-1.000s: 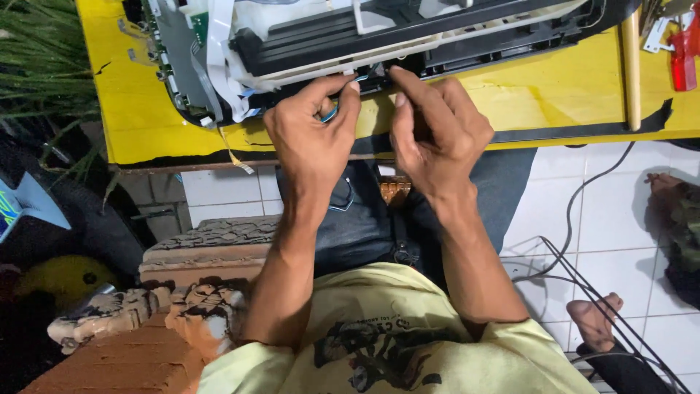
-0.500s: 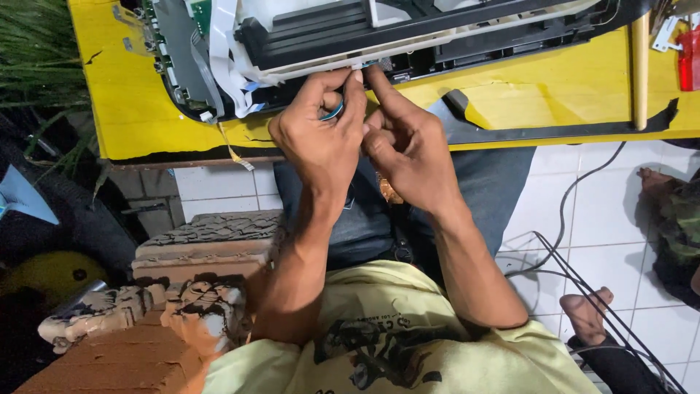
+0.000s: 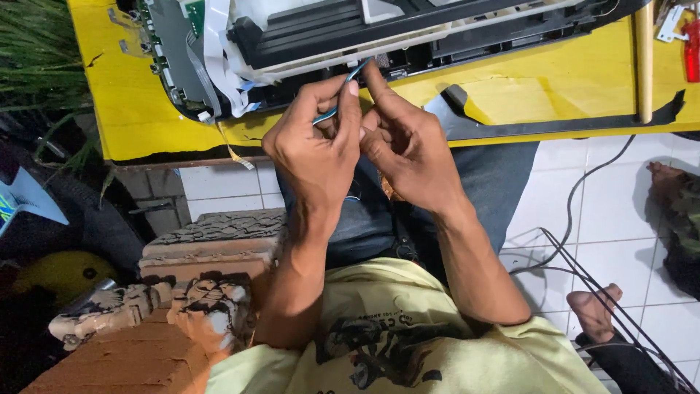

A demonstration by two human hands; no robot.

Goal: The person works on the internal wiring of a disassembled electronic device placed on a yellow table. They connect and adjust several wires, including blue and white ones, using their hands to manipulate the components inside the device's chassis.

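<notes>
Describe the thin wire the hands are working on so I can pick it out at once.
Start at the yellow table with the opened black and white machine lying on it. At the machine's near edge, the left hand and right hand meet. The thin blue wire runs up between their fingertips, far narrower than the flat white ribbon cable to its left.

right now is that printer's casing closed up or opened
Opened. The printer on the yellow table shows a bare green circuit board and loose white ribbon cable. Both hands pinch a thin blue wire at its edge.
</notes>
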